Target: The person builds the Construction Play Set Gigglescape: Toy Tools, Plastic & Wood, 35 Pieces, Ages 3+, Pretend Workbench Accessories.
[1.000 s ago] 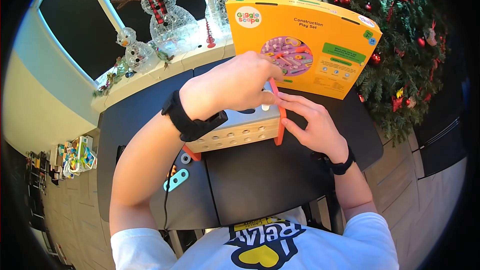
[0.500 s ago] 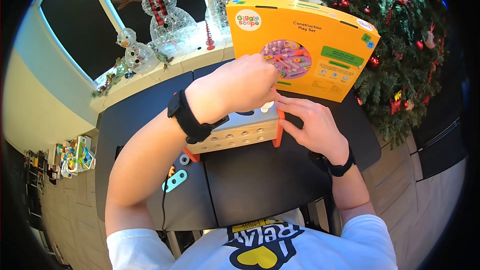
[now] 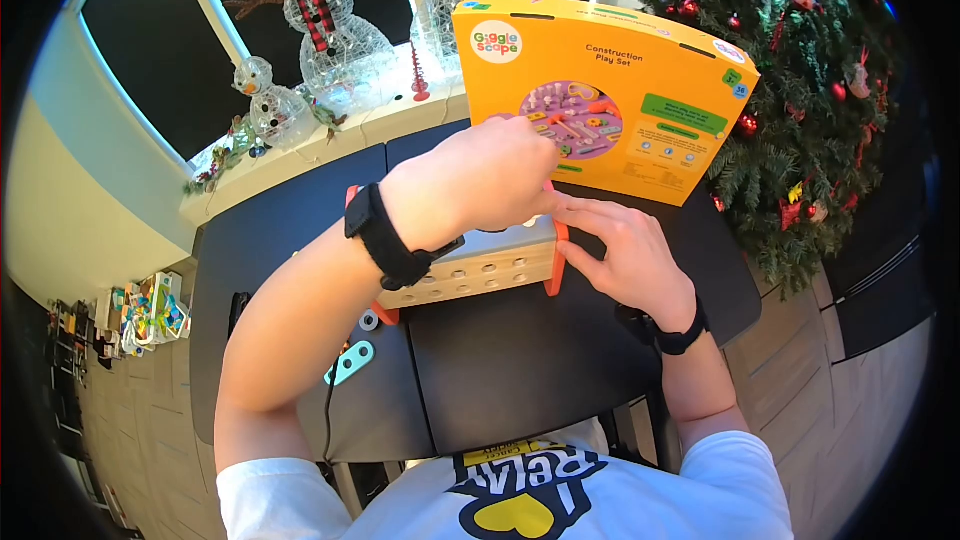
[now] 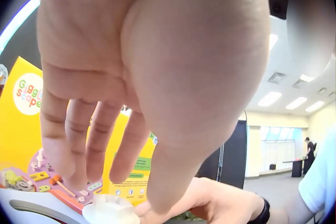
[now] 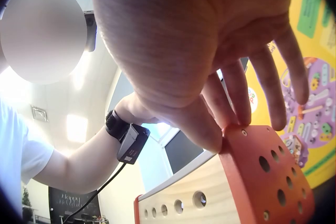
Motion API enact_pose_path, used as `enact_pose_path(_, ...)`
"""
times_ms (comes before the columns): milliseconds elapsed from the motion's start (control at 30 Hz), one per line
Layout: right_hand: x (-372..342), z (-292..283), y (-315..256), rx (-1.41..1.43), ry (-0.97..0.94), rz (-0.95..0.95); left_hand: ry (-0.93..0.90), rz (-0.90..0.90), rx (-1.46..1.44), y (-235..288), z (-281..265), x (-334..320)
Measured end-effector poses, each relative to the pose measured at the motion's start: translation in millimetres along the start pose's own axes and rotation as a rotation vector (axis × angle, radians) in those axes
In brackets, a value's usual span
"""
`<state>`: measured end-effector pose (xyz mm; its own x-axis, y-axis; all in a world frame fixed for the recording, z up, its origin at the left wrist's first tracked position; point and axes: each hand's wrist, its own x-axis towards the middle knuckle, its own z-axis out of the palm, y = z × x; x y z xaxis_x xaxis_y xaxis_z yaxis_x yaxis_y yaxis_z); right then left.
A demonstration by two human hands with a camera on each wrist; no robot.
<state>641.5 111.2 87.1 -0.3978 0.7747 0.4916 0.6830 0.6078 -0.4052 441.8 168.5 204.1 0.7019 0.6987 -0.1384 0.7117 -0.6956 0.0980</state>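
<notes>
Less of the white piece [image 4: 109,211] shows from above than 1 second ago, beneath the left hand [image 3: 470,180]; work centers on the toy workbench's [image 3: 465,278] right end. Left fingers point down, loosely extended, gripping nothing visibly; the right hand's [image 3: 635,252] ungrasping fingertips touch the orange end panel [image 5: 247,166].
</notes>
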Motion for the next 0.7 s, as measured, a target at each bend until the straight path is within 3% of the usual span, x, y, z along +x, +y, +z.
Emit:
enact_pose_path(33,0,1,0,0.001,0.005,-0.002,-0.061,-0.081,0.039,5,-2,1)
enact_pose_path(133,-1,2,2,-0.011,0.015,-0.02,-0.029,0.034,-0.007,-6,9,2)
enact_pose_path(233,-1,1,3,-0.02,0.009,-0.016,0.223,0.423,-0.127,-30,26,5)
enact_pose_path(333,-1,0,0,-0.014,0.005,-0.002,0.317,0.401,-0.114,-24,25,-3)
enact_pose_path(433,-1,1,0,-0.013,0.01,-0.008,0.05,0.045,-0.033,-6,9,-3)
enact_pose_path(533,0,3,2,-0.014,0.024,-0.027,-0.041,-0.037,0.025,-3,11,2)
enact_pose_path(633,0,1,1,-0.009,0.015,-0.023,0.067,0.295,-0.114,-25,24,2)
enact_pose_path(700,-1,0,2,-0.015,0.001,-0.014,0.172,0.404,-0.131,-28,30,2)
